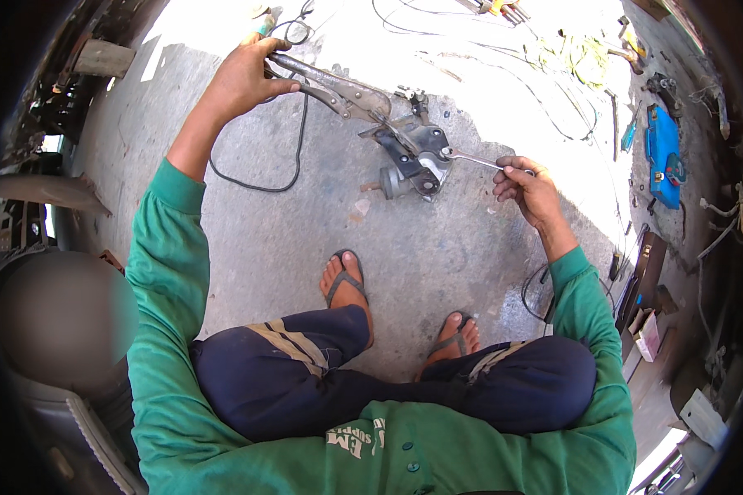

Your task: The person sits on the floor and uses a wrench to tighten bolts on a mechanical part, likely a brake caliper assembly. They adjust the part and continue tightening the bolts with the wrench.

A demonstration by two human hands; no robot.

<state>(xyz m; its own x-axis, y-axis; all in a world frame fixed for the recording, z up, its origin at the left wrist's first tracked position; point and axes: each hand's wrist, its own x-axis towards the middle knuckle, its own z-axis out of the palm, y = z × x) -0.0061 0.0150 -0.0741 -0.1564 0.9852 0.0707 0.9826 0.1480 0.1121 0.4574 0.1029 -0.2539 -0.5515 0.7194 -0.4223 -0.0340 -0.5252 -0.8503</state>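
Left arm stretched far forward, green sleeve pushed up to the elbow, forearm bare. Left hand [243, 76] curled shut around the handles of the locking pliers [330, 89], thumb on top, knuckles up. Pliers are long, dull grey steel, worn, two curved handles; their jaws reach right and down to the metal assembly [413, 157] and look clamped on its top edge. A thin black cable [293, 153] loops on the ground under the left wrist.

Assembly sits on the concrete floor [248, 239] in the middle, just ahead of both feet in flip-flops: dark cast bracket, pale round cylinder stub at its lower left, bolts, greasy look. Concrete is rough, grey, stained; sunlit white patch beyond it.

Right arm bent at the elbow, sleeve down to the wrist. Right hand [527, 188] closed in a fist around the end of a slim shiny wrench [475, 158], whose ring end sits on the right side of the assembly. Hands well apart, one on each tool, both tools meeting at the assembly.

Far right: flat blue case [660, 153] on the ground, loose wires and small tools around it, details too small to tell.
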